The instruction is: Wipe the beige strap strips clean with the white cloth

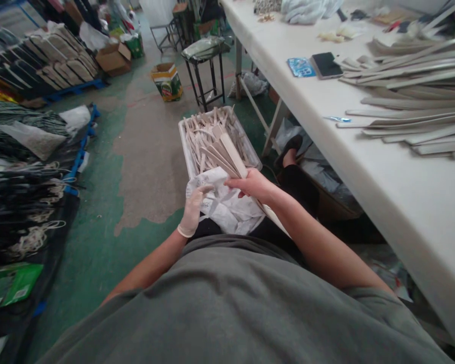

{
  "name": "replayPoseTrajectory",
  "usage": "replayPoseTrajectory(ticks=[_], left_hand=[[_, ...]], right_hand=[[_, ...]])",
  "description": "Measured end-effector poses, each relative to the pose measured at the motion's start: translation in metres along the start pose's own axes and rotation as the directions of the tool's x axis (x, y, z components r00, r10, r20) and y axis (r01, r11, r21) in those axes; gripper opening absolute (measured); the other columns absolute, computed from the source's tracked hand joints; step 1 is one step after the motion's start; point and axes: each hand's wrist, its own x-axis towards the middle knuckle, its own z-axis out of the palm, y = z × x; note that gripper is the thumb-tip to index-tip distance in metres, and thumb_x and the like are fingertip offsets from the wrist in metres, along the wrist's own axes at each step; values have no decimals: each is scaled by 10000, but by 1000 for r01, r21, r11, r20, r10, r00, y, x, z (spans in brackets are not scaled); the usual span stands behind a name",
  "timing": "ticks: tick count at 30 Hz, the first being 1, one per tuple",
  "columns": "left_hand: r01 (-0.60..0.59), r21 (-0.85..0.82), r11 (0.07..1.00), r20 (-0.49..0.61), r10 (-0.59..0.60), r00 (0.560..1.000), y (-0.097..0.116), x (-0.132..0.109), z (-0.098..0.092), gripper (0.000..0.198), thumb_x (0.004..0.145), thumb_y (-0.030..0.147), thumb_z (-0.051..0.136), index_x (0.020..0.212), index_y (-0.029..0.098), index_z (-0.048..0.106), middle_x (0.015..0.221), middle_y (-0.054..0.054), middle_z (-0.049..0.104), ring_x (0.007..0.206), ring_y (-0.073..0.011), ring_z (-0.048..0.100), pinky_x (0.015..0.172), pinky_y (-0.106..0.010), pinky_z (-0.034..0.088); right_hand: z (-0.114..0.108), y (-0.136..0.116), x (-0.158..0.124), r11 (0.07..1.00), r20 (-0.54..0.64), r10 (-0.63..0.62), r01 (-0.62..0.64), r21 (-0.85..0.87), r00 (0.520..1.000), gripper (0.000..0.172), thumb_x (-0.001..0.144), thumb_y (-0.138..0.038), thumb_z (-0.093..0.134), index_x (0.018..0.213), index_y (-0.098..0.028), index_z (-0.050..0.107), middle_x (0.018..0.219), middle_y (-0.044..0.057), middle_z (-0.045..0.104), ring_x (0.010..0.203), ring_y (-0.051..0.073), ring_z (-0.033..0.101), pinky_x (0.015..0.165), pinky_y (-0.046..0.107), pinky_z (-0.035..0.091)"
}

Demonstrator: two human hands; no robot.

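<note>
My left hand (194, 206), in a thin pale glove, grips a crumpled white cloth (227, 205) that lies over my lap. My right hand (252, 184) is bare and closed around a bundle of flat beige strips (224, 153), which fan out away from me. The cloth sits against the lower end of the strips. Just beyond both hands stands a white plastic crate (184, 143) on the floor, filled with several more beige strips in a loose heap.
A long white table (382, 167) runs along my right, bearing stacked pale strips (420, 96), a phone (326, 65) and a blue packet (301, 66). A black stool (207, 71) and cardboard boxes (167, 80) stand ahead. Bundled goods lie at left on pallets (23, 151).
</note>
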Motion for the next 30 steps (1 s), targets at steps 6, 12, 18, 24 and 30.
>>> replayPoseTrajectory(ticks=[6,12,18,24,30], left_hand=[[301,-88,949,272,-268,924,14,10,37,496,778,573,760,1051,161,723,811,-48,732,803,-200,686,859,-342,531],[484,-144,863,294,-430,854,10,3,27,475,674,553,838,860,133,718,617,-1,651,587,-119,595,644,-255,481],[594,-70,801,319,-546,774,8,-3,8,513,607,520,885,874,117,715,680,-34,689,603,-122,615,613,-245,476],[598,64,799,452,-557,697,6,0,-5,395,621,468,880,770,137,723,722,-48,709,661,-142,631,615,-247,488],[444,208,872,413,-490,768,-6,1,-5,303,677,429,818,740,139,754,743,-37,696,706,-146,600,681,-260,465]], right_hand=[[2,0,22,988,-145,-56,34,-151,988,72,710,-217,698,689,-149,685,585,-7,648,466,86,513,393,176,423],[-35,-6,42,994,-445,-64,20,-103,893,72,690,-211,690,674,-153,650,575,-18,600,493,97,519,408,186,428],[-49,-5,44,994,-438,-106,86,-64,893,91,705,-172,684,650,-160,613,564,-28,559,455,71,448,412,199,437],[-57,-4,49,990,-444,-142,120,-78,885,123,735,-158,691,637,-169,619,589,-5,578,460,73,438,450,238,472],[-58,-6,52,991,-462,-135,113,-75,877,142,744,-169,695,633,-183,607,541,-34,540,413,52,366,429,229,463]])
